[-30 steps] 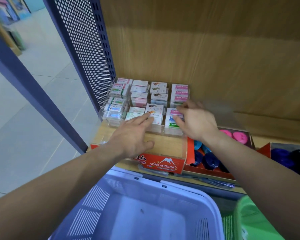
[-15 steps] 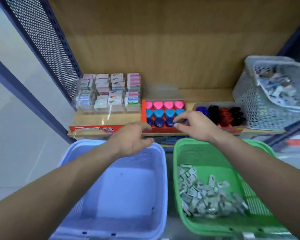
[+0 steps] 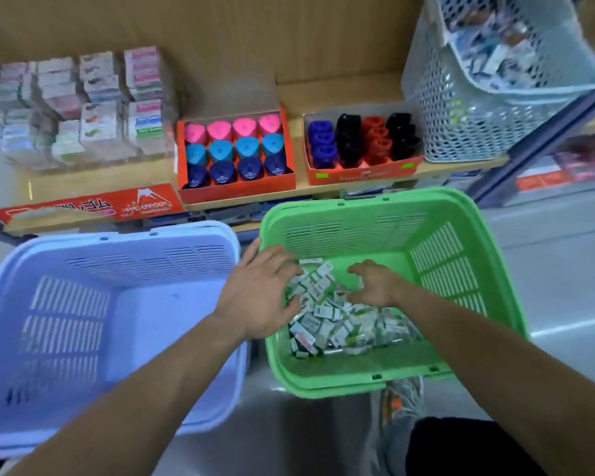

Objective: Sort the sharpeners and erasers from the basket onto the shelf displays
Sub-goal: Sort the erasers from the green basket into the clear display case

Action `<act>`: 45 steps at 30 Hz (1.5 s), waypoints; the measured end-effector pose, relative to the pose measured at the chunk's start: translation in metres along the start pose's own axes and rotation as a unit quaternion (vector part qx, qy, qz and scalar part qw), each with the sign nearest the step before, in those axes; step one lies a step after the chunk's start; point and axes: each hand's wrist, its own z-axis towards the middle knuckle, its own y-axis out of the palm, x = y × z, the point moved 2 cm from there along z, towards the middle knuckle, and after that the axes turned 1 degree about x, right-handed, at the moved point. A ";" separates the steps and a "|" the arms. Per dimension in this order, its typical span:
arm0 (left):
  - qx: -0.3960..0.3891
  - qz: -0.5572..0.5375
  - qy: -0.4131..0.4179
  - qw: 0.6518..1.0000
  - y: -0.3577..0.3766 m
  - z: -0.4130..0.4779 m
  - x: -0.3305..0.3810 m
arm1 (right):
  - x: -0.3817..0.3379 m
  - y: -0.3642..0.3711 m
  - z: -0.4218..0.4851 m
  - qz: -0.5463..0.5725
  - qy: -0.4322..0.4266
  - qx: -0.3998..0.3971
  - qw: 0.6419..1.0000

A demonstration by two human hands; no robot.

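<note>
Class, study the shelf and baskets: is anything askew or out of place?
Yes: at the right end of the shelf, a pale basket sits tilted inside another. The packets in the green basket lie jumbled, not stacked.

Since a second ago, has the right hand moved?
Yes. The right hand has left the eraser display on the shelf and come down toward the person, into the green basket, over the loose erasers.

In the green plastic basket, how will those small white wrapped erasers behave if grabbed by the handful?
The small white wrapped erasers lie in a loose jumbled heap, so a handful will probably shed a few. Each looks blocky, so likely stiff, light and unlikely to roll. The wrappers seem glossy, so they may slip.
</note>
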 end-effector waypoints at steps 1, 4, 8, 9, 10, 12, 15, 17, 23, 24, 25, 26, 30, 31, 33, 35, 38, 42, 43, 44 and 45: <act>0.009 0.002 0.010 1.000 0.001 0.003 -0.002 | 0.001 0.008 0.011 0.007 0.006 -0.027 1.000; 0.039 -0.006 0.032 0.999 0.001 0.003 -0.004 | -0.006 0.036 0.029 0.019 0.002 -0.068 0.997; 0.050 -0.020 0.026 0.998 0.007 0.004 -0.006 | -0.010 0.067 0.037 0.044 -0.004 -0.064 0.997; 0.052 -0.021 0.024 0.998 0.008 0.004 -0.006 | -0.011 0.073 0.037 0.042 -0.002 -0.069 0.997; 0.055 -0.022 0.023 0.998 0.008 0.005 -0.006 | -0.012 0.078 0.039 0.027 -0.009 -0.074 0.997; 0.059 -0.028 0.023 0.998 0.007 0.004 -0.006 | -0.019 0.086 0.040 -0.008 -0.029 -0.083 0.996; 0.060 -0.031 0.018 0.998 0.007 0.005 -0.005 | -0.030 0.094 0.038 0.015 -0.026 -0.073 0.997; 0.058 -0.032 0.015 0.998 0.007 0.005 -0.003 | -0.031 0.095 0.038 0.039 -0.022 -0.068 0.997; 0.059 -0.040 0.004 0.997 0.005 0.005 -0.001 | -0.038 0.092 0.037 0.097 -0.010 -0.054 0.994; 0.057 -0.039 0.002 0.998 0.005 0.006 -0.001 | -0.039 0.092 0.036 0.101 -0.011 -0.048 0.994; 0.056 -0.039 0.001 0.998 0.005 0.006 -0.001 | -0.039 0.092 0.036 0.105 -0.011 -0.044 0.993; 0.054 -0.040 0.000 0.998 0.004 0.006 -0.001 | -0.038 0.091 0.037 0.112 -0.011 -0.045 0.993; 0.049 -0.036 -0.004 0.998 0.003 0.005 0.000 | -0.038 0.091 0.037 0.142 -0.014 -0.080 0.987; 0.047 -0.036 -0.005 0.998 0.004 0.005 0.000 | -0.038 0.091 0.036 0.135 -0.017 -0.086 0.987; 0.043 -0.036 -0.007 0.998 0.004 0.006 0.000 | -0.037 0.090 0.036 0.121 -0.023 -0.085 0.989; 0.043 -0.037 -0.008 0.998 0.005 0.006 -0.001 | -0.036 0.088 0.037 0.124 -0.025 -0.089 0.988; 0.054 -0.041 -0.003 0.998 0.005 0.005 -0.001 | -0.036 0.086 0.038 0.138 -0.025 -0.103 0.985; 0.057 -0.034 0.005 0.998 0.006 0.005 -0.002 | -0.037 0.077 0.032 0.163 -0.031 -0.112 0.980; 0.057 -0.031 0.005 0.998 0.006 0.005 -0.002 | -0.037 0.071 0.030 0.171 -0.027 -0.109 0.979; 0.056 -0.030 0.004 0.998 0.006 0.005 -0.002 | -0.036 0.065 0.028 0.180 -0.025 -0.104 0.978; 0.054 -0.029 0.002 0.998 0.007 0.005 -0.002 | -0.035 0.057 0.025 0.190 -0.025 -0.096 0.977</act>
